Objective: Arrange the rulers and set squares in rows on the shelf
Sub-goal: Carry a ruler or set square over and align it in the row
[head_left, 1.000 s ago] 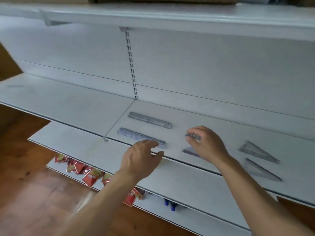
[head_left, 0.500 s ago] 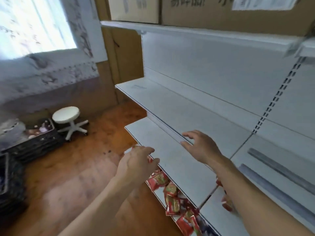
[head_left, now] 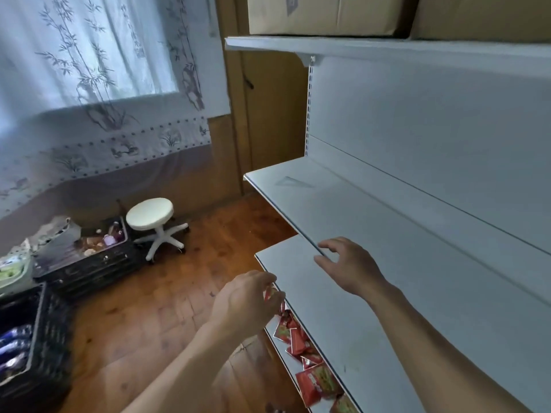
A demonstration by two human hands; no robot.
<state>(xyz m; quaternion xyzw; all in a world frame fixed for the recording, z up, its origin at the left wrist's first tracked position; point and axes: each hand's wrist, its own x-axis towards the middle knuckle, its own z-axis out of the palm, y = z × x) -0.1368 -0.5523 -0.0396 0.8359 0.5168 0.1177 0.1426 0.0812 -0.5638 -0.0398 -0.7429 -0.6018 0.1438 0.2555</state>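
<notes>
Left hand (head_left: 247,299) and right hand (head_left: 348,263) hover loosely curled and empty at the shelf (head_left: 387,228). One faint set square (head_left: 293,182) lies at its far left, likely not yet in a row.

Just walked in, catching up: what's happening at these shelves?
A person faces a white metal shelf unit, both hands empty. A clear triangular set square lies at one shelf's far end; the right hand hovers, fingers spread, at that shelf's front edge. The left hand hangs lower, before red packets on the lowest shelf. No rulers show.
</notes>
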